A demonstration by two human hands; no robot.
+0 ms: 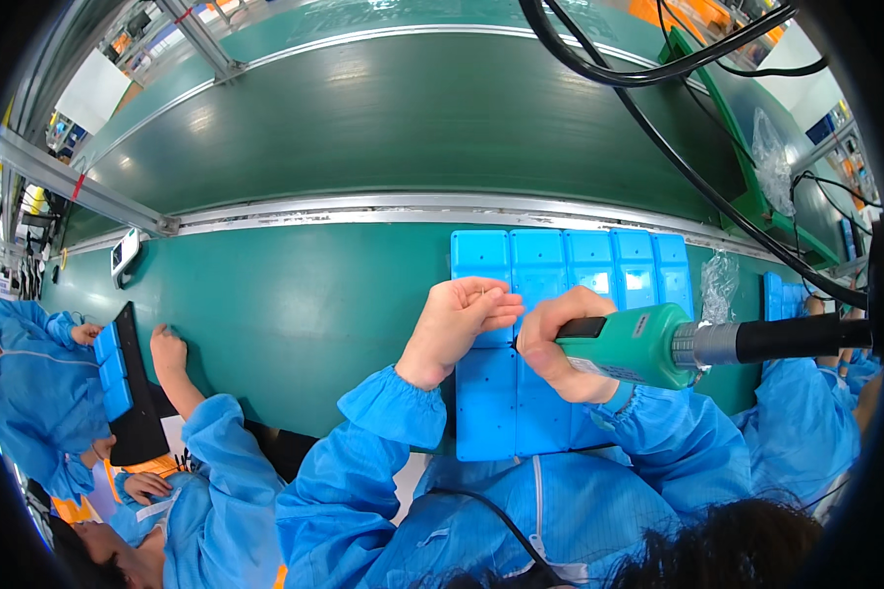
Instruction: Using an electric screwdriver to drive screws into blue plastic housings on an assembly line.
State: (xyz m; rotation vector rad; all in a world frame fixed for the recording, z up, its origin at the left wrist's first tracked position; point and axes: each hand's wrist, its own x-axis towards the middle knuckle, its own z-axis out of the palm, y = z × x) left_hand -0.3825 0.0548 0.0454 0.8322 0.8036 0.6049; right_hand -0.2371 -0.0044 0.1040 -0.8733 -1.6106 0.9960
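My left hand is palm up over the blue panels, its thumb pressed to the bent fingers. A tiny thin thing shows at the fingertips, too small to name. My right hand is wrapped around a green power screwdriver with a black lever, a metal collar and a thick black hose running off to the right. Its working end is mostly hidden by my right hand, close to the panels. The blue plastic panels with small holes lie in a two-row grid under both hands.
A metal rail runs behind the green table. Black cables hang down at the right. Clear plastic film lies past the panels. A small white device stands far left. Co-workers in blue sleeves sit on both sides.
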